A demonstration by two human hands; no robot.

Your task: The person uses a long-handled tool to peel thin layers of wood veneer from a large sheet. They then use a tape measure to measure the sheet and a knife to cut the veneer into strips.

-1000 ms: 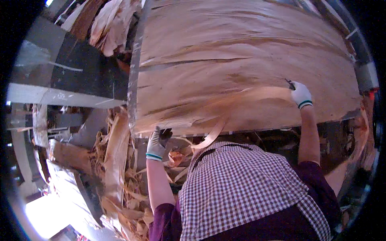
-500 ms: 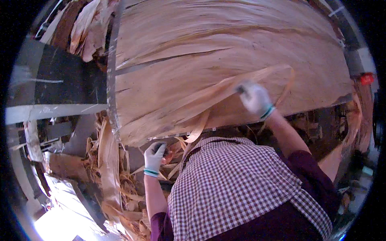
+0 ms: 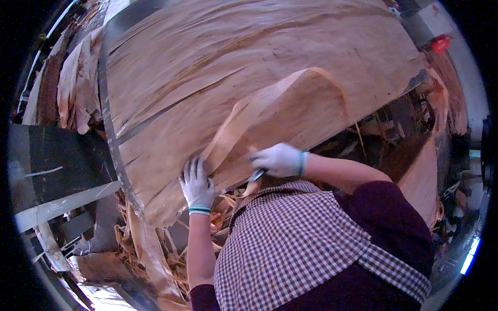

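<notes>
Left hand [image 3: 197, 184]: white knit glove, green-banded cuff; fingers extended, slightly spread, laid at the near end of the strip. Right hand [image 3: 280, 159]: matching glove, curled around a small dark hand tool [image 3: 258, 174], just above the sheet's near edge; its tip is too blurred for us to describe.

Handling: we would do best to rest the left fingers flat, pressing lightly, with the tool's tip turned away from them; wood this thin looks apt to tear along its grain.

Strip: long, pale-orange wood veneer [image 3: 239, 124], arched in a loose loop over the sheet, its far end narrowing and drooping past the edge.

Sheet: broad, tan, rippled wood veneer [image 3: 280, 52], fine-grained, with a long split; spread over a dark-edged worktop [image 3: 112, 147].

Beyond: brown-and-white checked cloth apron [image 3: 290, 233]; tangled, curling veneer scraps [image 3: 148, 249] at lower left.
</notes>
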